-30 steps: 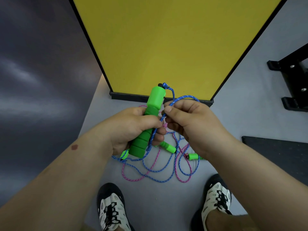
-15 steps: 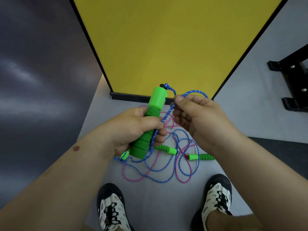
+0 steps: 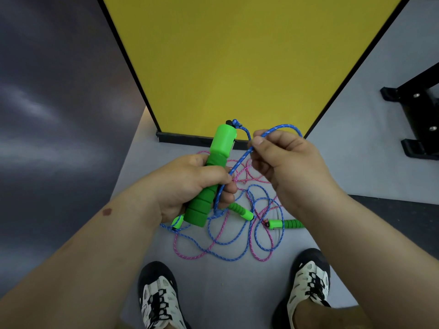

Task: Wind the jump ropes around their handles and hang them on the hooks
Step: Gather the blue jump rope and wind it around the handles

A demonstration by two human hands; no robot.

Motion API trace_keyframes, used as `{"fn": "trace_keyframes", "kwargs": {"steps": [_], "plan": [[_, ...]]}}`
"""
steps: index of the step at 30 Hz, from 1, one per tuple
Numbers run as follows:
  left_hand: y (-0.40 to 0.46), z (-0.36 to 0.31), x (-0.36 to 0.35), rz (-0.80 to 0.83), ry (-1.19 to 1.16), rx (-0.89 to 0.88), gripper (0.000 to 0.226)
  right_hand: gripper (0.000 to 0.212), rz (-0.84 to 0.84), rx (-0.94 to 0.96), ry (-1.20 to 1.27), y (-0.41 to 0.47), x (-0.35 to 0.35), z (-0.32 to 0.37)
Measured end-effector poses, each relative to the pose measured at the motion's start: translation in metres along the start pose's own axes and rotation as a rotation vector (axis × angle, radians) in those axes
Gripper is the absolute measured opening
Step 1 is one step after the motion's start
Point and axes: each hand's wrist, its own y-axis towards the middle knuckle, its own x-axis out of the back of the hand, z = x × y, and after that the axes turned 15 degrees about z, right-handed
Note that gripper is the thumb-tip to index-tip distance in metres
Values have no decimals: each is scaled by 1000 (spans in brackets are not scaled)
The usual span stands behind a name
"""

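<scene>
My left hand (image 3: 190,184) grips a green jump-rope handle (image 3: 215,172), held tilted with its top end away from me. A blue rope (image 3: 237,162) comes out of the handle's top, loops over and runs down along the handle under my left fingers. My right hand (image 3: 282,162) pinches that blue rope just right of the handle's top. On the grey floor below lie tangled blue rope and a pink rope (image 3: 240,172), with other green handles (image 3: 240,210), (image 3: 286,224), and one (image 3: 177,220) partly hidden by the held handle.
A yellow panel (image 3: 237,67) with a black frame stands straight ahead. A dark wall fills the left side. Black rack feet (image 3: 418,124) sit at the right, and a dark mat (image 3: 403,210) lies behind my right arm. My two shoes (image 3: 159,298) (image 3: 308,281) are near the ropes.
My right hand has moved up and to the right with the blue rope, drawing the strand taut along the handle. My left hand keeps its grip on the handle.
</scene>
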Motion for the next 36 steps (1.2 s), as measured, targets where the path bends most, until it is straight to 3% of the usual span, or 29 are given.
{"fn": "trace_keyframes", "kwargs": {"steps": [6,15,28,36], "plan": [[-1,-1,-3,10,3,1,11,9,-64,-16,58,3,6,1],[0,0,0,9,-30,-13,6,8,240,-89,-34,-10,-13,-9],[-1,0,0,2,0,-18,12,5,-59,3,19,1,6,5],[0,1,2,-14,-21,-13,7,9,218,-185,-9,-5,-7,-8]]}}
